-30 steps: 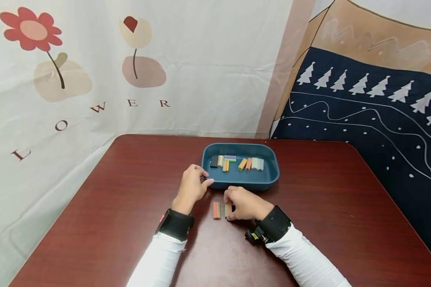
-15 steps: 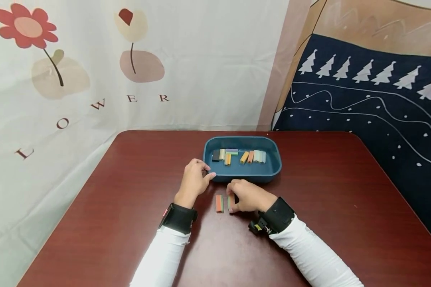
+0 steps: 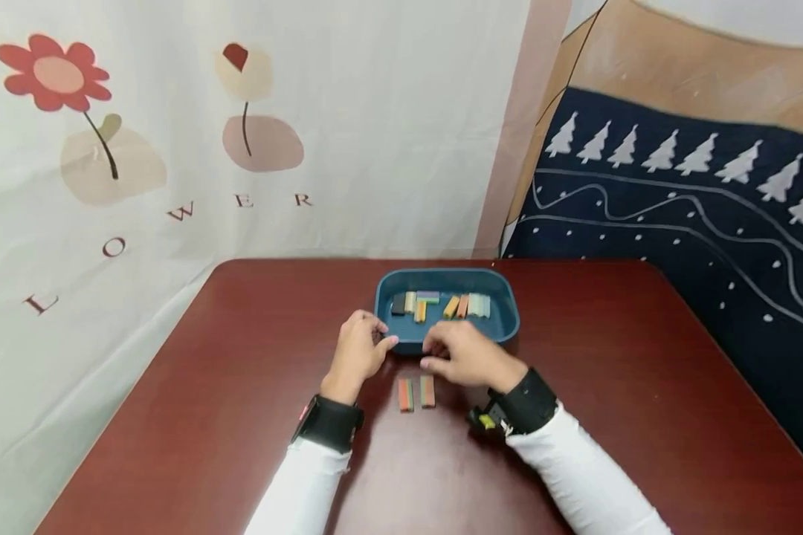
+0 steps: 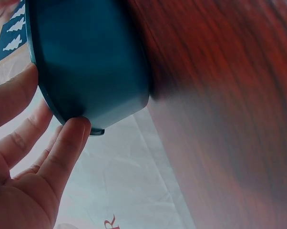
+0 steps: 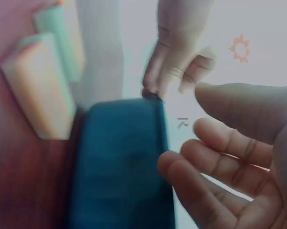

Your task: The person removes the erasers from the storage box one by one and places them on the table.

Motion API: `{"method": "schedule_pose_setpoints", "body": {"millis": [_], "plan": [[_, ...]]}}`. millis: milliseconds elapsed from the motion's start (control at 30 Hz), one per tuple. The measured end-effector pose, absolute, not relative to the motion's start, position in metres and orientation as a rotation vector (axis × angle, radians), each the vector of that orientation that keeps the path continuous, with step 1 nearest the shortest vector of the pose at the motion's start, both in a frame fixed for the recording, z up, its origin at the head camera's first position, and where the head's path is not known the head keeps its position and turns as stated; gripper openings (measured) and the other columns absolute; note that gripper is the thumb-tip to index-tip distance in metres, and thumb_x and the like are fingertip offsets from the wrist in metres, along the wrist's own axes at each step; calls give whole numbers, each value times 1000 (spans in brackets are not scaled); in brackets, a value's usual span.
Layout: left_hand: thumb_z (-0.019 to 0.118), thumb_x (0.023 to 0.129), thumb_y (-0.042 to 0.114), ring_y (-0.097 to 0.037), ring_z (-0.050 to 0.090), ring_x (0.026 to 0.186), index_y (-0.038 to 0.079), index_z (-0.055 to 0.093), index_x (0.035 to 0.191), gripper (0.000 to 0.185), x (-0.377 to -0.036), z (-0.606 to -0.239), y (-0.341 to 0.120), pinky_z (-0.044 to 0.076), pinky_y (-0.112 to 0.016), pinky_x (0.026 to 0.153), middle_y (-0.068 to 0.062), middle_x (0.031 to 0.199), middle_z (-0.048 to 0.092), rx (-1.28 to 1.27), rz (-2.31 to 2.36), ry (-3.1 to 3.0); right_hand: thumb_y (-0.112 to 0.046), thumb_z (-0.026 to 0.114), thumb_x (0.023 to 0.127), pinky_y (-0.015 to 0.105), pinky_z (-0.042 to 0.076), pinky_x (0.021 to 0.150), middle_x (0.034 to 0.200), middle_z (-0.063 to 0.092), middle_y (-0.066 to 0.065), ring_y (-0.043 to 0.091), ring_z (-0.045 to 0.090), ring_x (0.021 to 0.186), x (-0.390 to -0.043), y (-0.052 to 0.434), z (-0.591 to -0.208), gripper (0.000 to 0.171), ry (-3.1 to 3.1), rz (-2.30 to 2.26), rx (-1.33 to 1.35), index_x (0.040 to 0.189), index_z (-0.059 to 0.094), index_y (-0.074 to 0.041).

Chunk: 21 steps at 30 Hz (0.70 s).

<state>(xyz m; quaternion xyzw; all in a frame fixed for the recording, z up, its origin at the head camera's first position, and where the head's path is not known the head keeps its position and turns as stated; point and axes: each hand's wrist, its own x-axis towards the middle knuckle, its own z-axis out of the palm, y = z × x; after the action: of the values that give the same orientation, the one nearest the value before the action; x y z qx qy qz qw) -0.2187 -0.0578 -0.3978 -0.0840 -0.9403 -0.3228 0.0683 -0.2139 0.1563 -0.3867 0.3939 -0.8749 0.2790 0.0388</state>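
At the near left corner of the dark teal tray (image 3: 411,347), my left hand (image 3: 358,353) pinches the rim between thumb and fingers. The left wrist view shows the thumb against the outer wall and the other fingers over the edge. My right hand (image 3: 468,355), fingers loosely bent and holding nothing, hovers in front of the tray's near side. Just below it on the table, two small orange-and-green blocks lie side by side, a left block (image 3: 406,395) and a right block (image 3: 427,391), with a narrow gap between them. Both appear blurred in the right wrist view.
Inside the tray are several small blocks, among them a black block (image 3: 398,304), a purple-and-green block (image 3: 428,297), a yellow block (image 3: 420,311) and a pale block (image 3: 475,305). The reddish-brown table (image 3: 616,416) runs back to a printed cloth (image 3: 375,148).
My right hand has let go of the right block and lifted away toward the tray; the block stays on the table. The left hand keeps its place on the rim.
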Motion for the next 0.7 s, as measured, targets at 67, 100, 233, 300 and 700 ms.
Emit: {"method": "schedule_pose_setpoints", "body": {"millis": [67,100,233,300,700], "plan": [[74,88,23,-25,54,94,3,70,96,23,-220,-398,-58,50,-36,79,-11,108,55,-265,-980,-2813,-15,74,87,26,52,66,83,63,0,10,62,74,-219,158,-382,12,-2655,872,1154,93,67,-7],[74,88,23,-25,54,94,2,70,97,23,-221,-398,-58,50,-36,79,-11,108,55,-270,-987,-2807,-15,74,87,27,52,66,83,63,-1,9,62,74,-222,159,-379,12,-2652,878,1125,92,67,-7],[74,88,23,-25,55,93,1,69,97,24,-217,-403,-60,51,-35,79,-11,110,54,-221,-1018,-2857,-16,73,89,31,53,70,88,65,4,13,62,79,-232,161,-372,16,-2714,887,1075,98,67,-5],[74,88,22,-25,56,94,2,69,97,23,-216,-404,-60,51,-36,80,-11,110,55,-213,-1009,-2871,-17,72,89,32,53,71,89,65,7,15,62,80,-240,163,-367,18,-2742,880,1047,100,67,-3],[75,87,21,-25,56,93,4,69,91,19,-216,-403,-58,51,-37,80,-11,107,55,-224,-1015,-2836,-19,71,91,42,52,84,107,64,15,29,62,96,-299,177,-336,29,-3042,704,917,111,63,0]]}}
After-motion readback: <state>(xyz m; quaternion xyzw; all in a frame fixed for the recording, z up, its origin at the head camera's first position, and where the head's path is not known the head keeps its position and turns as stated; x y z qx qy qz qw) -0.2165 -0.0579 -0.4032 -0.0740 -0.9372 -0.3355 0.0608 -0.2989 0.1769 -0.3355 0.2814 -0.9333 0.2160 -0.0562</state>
